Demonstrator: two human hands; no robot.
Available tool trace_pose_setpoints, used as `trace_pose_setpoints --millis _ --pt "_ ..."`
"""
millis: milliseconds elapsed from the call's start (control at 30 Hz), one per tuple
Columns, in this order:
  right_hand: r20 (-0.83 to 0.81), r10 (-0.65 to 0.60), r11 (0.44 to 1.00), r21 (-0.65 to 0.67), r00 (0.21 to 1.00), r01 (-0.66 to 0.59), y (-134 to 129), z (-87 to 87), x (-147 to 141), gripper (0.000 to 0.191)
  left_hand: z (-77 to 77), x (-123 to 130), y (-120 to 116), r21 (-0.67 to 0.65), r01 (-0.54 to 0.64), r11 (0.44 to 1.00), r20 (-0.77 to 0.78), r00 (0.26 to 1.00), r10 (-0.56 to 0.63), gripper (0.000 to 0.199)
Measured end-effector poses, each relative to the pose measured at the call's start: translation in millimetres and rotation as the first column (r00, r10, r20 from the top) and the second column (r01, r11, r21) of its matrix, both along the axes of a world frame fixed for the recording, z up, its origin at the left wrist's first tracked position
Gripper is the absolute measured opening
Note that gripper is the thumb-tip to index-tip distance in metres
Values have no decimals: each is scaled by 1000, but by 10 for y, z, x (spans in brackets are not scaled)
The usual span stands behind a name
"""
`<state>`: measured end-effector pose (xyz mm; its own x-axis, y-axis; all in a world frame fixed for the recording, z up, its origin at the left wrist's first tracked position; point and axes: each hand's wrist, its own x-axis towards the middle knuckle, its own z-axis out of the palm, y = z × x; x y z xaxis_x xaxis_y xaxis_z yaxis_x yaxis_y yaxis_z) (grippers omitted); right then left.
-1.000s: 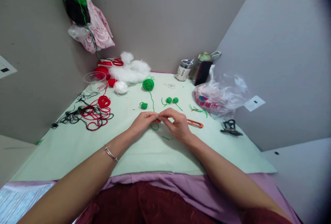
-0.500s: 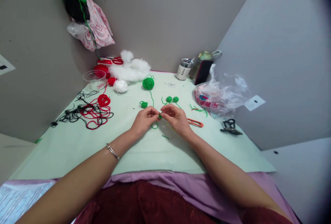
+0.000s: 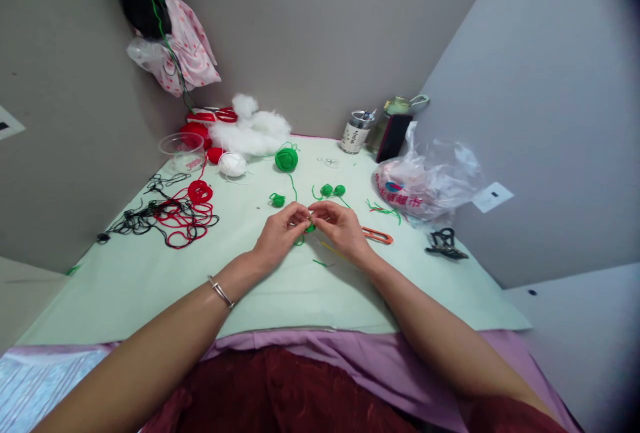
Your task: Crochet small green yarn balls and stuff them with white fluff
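My left hand and my right hand meet over the middle of the table, fingertips pinched together. Between them is a small piece of green yarn work, mostly hidden by the fingers. A green strand runs from near my left hand to a green yarn ball behind. Under my right hand shows a thin yellow stick; whether it is held I cannot tell. Small green yarn balls lie just beyond my fingers, and a green yarn bundle lies beyond my left hand.
Tangled black yarn and red yarn lie left. White stuffing, a white yarn ball and a clear cup stand behind. An orange cutter, plastic bag, black hair clip and can are right.
The fingertips have shifted slightly, and a little more of the green yarn piece shows below them. More of the yellow stick is visible. The view has tilted slightly.
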<state>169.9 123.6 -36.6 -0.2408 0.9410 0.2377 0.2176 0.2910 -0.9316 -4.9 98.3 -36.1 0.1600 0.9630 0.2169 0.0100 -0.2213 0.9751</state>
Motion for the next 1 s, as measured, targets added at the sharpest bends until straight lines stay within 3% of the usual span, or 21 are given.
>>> trace_pose_setpoints --millis 433,600,800,1000 --pt "57 36 998 47 998 -39 -27 15 16 24 -45 -11 26 61 -63 996 -53 996 66 3" --pt "124 35 994 103 992 -48 -31 -1 4 22 -65 -39 65 -60 -40 997 6 999 40 13" --pt "226 -47 971 239 973 -8 -93 31 8 15 -112 -61 148 -269 129 955 137 986 -95 41" --pt "306 -69 940 339 949 -41 -124 82 21 14 -104 -74 155 -318 154 935 225 971 -84 46"
